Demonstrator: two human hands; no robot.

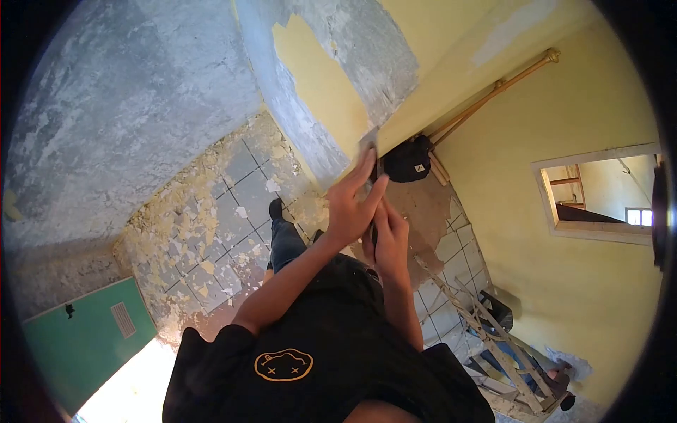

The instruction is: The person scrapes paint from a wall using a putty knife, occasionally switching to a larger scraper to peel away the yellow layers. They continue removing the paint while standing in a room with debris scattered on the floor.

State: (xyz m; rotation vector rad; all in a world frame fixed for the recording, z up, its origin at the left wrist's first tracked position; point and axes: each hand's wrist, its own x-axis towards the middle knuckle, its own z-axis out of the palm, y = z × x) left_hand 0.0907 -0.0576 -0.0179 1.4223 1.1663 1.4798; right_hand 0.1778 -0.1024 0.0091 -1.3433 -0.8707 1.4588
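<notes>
A scraper with a dark handle has its metal blade (369,139) against the wall, at the lower edge of a strip of yellow paint (321,81). My right hand (390,243) is closed around the lower part of the handle. Higher up, my left hand (347,206) grips the scraper too, its fingers stretched along the tool near the blade. Bare grey plaster (377,60) shows on both sides of the yellow strip. My hands partly hide the handle.
Paint flakes (190,233) litter the tiled floor (243,173). A black bag (407,161) lies by the wall near wooden poles (493,92). A stepladder (486,331) stands lower right, with another person (553,384) beside it. A framed mirror (599,194) is at right, a green door (92,338) at left.
</notes>
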